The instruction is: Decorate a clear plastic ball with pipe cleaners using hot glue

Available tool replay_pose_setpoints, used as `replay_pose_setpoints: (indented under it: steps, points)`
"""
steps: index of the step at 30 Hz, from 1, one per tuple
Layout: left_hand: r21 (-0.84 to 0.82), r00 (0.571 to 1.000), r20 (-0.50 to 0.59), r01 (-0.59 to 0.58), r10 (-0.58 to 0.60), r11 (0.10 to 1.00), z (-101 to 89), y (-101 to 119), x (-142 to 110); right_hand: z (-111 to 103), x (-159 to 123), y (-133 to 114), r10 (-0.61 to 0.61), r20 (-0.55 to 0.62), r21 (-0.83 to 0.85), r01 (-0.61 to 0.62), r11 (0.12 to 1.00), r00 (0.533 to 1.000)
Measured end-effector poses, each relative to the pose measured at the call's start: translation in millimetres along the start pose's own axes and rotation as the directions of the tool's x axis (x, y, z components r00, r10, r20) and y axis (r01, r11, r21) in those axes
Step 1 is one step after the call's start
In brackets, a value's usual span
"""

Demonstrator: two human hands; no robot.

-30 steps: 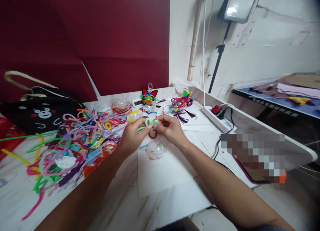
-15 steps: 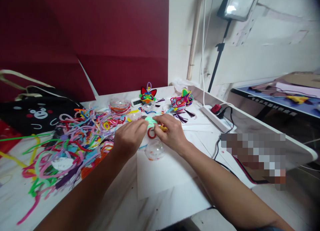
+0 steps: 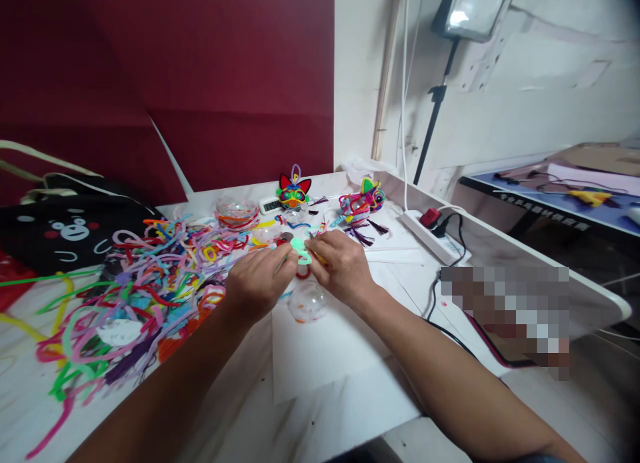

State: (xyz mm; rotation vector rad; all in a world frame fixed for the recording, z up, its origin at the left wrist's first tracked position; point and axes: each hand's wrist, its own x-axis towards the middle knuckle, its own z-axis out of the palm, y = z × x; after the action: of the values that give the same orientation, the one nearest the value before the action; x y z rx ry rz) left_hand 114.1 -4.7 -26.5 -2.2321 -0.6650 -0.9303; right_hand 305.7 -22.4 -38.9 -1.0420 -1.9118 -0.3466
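Both hands meet over the white table, at a small bent piece of light green fuzzy pipe cleaner (image 3: pixel 301 248). My left hand (image 3: pixel 263 276) pinches its left side between thumb and fingers. On the other side my right hand (image 3: pixel 340 263) has its fingers closed at the green piece. Something yellow shows slightly in the right palm, mostly covered by the fingers. Just below the hands are a red ring (image 3: pixel 303 272) and a clear plastic dome (image 3: pixel 307 301), the dome resting on white paper (image 3: pixel 325 363).
A tangled heap of coloured pipe cleaners (image 3: pixel 145 296) spreads at left, before a black bag (image 3: pixel 75 229). Behind the hands stand stacked clear domes (image 3: pixel 237 213), a red-eared animal-head ornament (image 3: pixel 294 191) and another colourful ornament (image 3: pixel 361 201). A power strip (image 3: pixel 435 236) lies right.
The green piece has turned and now shows a small loop hanging between my hands. My hands have moved apart slightly. The view has shifted a little.
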Motion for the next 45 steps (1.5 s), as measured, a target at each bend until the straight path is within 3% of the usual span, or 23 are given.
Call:
replay_pose_setpoints:
  steps: [4,8,11,14,21,26,29,32,34,36,38,42,45]
  points:
    - [-0.103,0.996,0.061,0.067,-0.061,0.992,-0.6,3,0,-1,-1,1,-0.016,0.056,-0.055,0.019,0.998,0.998]
    - [-0.139,0.991,-0.1,0.077,-0.091,0.987,0.4,7,3,-1,0,-1,-0.025,0.022,-0.038,0.026,0.999,0.999]
    - [-0.202,0.956,-0.165,0.208,-0.243,0.957,1.1,14,8,0,1,-2,-0.026,-0.026,-0.06,0.025,0.998,0.999]
    - [-0.261,0.905,-0.161,0.347,-0.395,0.901,1.5,21,11,0,2,-2,-0.07,-0.062,-0.124,0.062,0.99,0.996]
    - [-0.374,0.828,-0.094,0.486,-0.553,0.79,3.3,27,11,1,4,-2,-0.192,-0.131,-0.327,0.141,0.935,0.973]
    - [-0.385,0.807,-0.061,0.525,-0.588,0.759,3.6,27,13,3,3,-3,-0.135,-0.155,-0.298,0.085,0.951,0.979]
    - [-0.354,0.835,-0.077,0.488,-0.545,0.798,5.2,24,11,5,3,-4,-0.011,-0.13,-0.11,-0.003,0.994,0.991]
    - [-0.268,0.926,-0.132,0.311,-0.355,0.912,7.4,17,7,4,4,-4,0.128,-0.064,0.168,-0.116,0.979,0.99]
    - [-0.179,0.976,-0.162,0.119,-0.149,0.977,7.7,11,4,2,5,-4,0.214,-0.011,0.336,-0.198,0.921,0.977]
    - [-0.088,0.986,-0.163,-0.033,0.018,0.996,6.5,6,2,-1,7,-4,0.301,0.056,0.456,-0.293,0.84,0.952]
    - [-0.006,0.983,-0.146,-0.112,0.11,0.994,4.6,3,1,-2,9,-4,0.377,0.137,0.539,-0.388,0.747,0.916]
    - [0.082,0.98,-0.096,-0.168,0.176,0.982,4.0,1,2,1,10,-2,0.461,0.283,0.654,-0.52,0.549,0.841]
    - [-0.041,0.995,-0.079,-0.068,0.064,0.997,6.6,6,3,5,10,2,0.492,0.339,0.7,-0.564,0.437,0.802]
